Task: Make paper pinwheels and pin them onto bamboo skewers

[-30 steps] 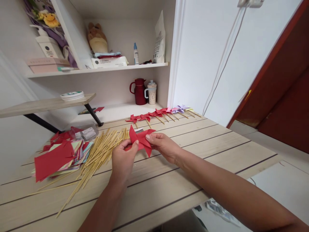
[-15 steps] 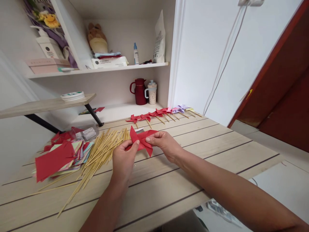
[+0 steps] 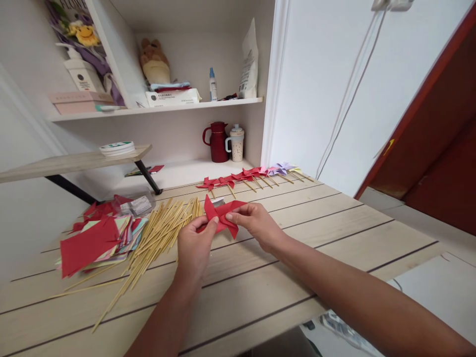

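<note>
A red paper pinwheel [image 3: 222, 216] with pointed blades is held above the table between both my hands. My left hand [image 3: 196, 241] pinches its left side, thumb on top near the middle. From the right, my right hand [image 3: 256, 223] grips it with thumb and fingers close to the centre. Just behind the pinwheel lies a small greyish-white item [image 3: 218, 202], mostly hidden. A heap of thin wooden sticks [image 3: 159, 233] spreads out left of my left hand. Beside the sticks is a pile of coloured paper sheets [image 3: 89, 245], red on top.
Along the table's back edge runs a row of finished pinwheels on sticks [image 3: 245, 176]. Behind them stand a dark red jug [image 3: 218, 144] and a cream cup [image 3: 237, 144]. A small raised shelf [image 3: 82, 161] with black legs is at the left, near a clear plastic packet [image 3: 137, 204].
The view has shifted slightly, so everything appears a little further right. Both hands keep the same pinching hold on the red pinwheel.
</note>
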`<state>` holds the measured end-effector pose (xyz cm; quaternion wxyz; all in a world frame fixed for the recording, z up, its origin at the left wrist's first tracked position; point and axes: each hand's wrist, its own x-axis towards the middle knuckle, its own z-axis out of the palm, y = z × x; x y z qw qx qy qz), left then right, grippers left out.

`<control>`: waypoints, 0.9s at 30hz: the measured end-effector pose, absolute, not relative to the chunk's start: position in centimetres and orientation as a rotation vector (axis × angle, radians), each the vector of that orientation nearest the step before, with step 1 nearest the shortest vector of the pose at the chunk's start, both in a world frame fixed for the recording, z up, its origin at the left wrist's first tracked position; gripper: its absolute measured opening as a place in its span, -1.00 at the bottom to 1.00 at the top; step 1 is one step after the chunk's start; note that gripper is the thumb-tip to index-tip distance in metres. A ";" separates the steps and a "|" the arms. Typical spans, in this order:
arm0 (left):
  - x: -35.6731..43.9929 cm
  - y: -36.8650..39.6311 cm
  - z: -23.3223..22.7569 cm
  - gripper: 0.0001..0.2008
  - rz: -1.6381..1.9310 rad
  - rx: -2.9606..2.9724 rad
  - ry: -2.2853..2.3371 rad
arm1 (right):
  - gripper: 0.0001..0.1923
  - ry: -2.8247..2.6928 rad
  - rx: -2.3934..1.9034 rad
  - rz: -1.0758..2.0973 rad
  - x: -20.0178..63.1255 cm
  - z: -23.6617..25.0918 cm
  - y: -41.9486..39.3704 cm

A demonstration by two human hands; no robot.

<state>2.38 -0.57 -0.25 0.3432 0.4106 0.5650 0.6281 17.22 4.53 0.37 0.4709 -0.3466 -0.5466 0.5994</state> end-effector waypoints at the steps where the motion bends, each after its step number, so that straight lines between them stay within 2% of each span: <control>1: 2.4 -0.6 -0.3 -0.73 1.631 1.071 1.467 | -0.69 -1.351 -0.843 1.470 17.2 0.3 4.5; 15: 3.0 -1.0 0.3 -0.79 1.619 1.005 1.367 | -0.70 -1.340 -0.829 1.432 17.1 -0.2 4.6; 27: 2.7 -0.8 -0.3 -0.68 1.595 1.020 1.319 | -0.70 -1.321 -0.790 1.463 16.9 0.2 4.2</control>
